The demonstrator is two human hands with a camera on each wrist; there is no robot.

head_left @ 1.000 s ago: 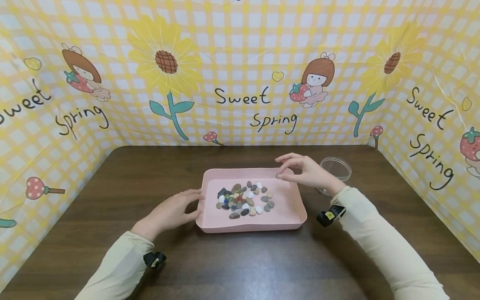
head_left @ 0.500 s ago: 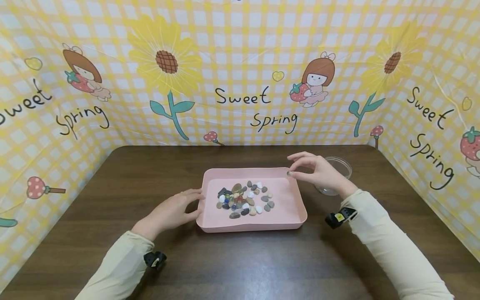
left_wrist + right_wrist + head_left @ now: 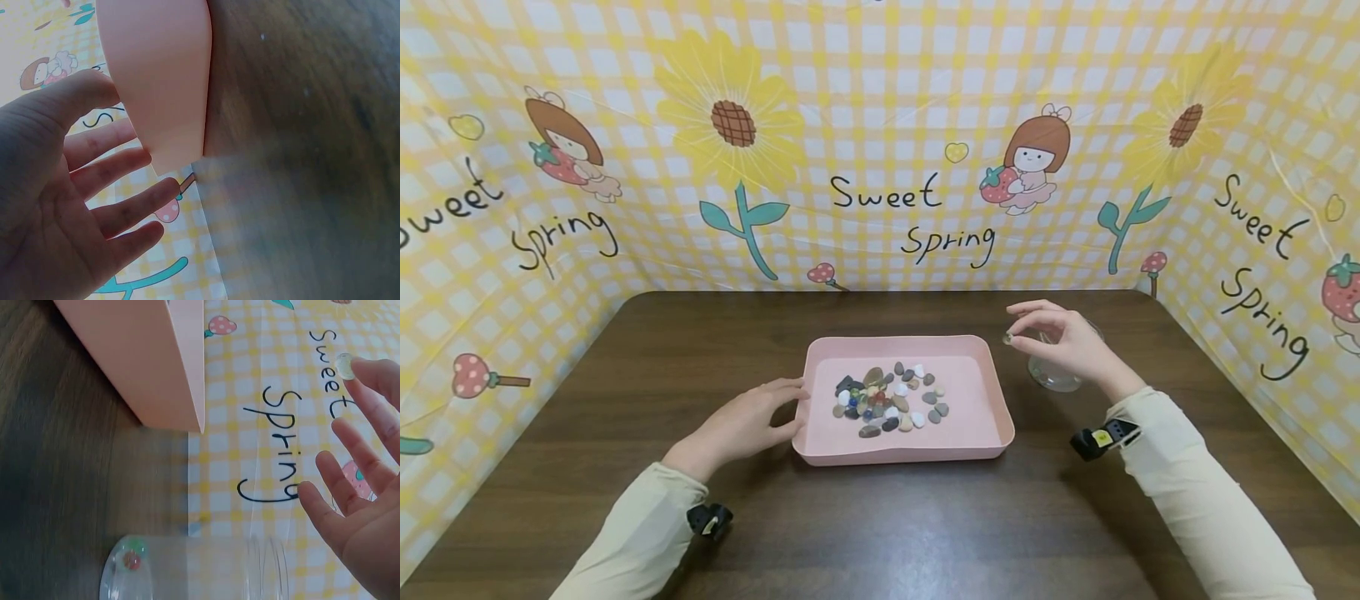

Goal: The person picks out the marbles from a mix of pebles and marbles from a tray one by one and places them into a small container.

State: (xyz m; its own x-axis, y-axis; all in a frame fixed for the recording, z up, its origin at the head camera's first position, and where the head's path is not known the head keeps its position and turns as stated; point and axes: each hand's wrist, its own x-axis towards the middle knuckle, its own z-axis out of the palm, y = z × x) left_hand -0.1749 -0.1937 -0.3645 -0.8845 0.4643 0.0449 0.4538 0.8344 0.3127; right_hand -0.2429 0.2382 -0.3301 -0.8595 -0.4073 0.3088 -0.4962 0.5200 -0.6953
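Observation:
Between thumb and index fingertip, my right hand (image 3: 1063, 337) pinches a small clear glass marble (image 3: 344, 365); its other fingers are spread. The hand is above a clear jar (image 3: 1051, 377), partly hiding it in the head view. In the right wrist view the jar stands upright, with a green marble (image 3: 136, 548) and a red marble (image 3: 131, 560) at its bottom. My left hand (image 3: 741, 425) touches the left rim of a pink tray (image 3: 902, 456) with relaxed fingers. Inside the tray lie many pebbles (image 3: 870, 432) mixed with coloured marbles (image 3: 880, 398).
A dark wooden table (image 3: 880, 533) carries the tray and jar. A yellow-checked cloth (image 3: 880, 108) printed with flowers and lettering walls in the back and sides.
My right hand has moved right with the marble, from over the tray's back right corner to above the jar. The left hand and tray have stayed put.

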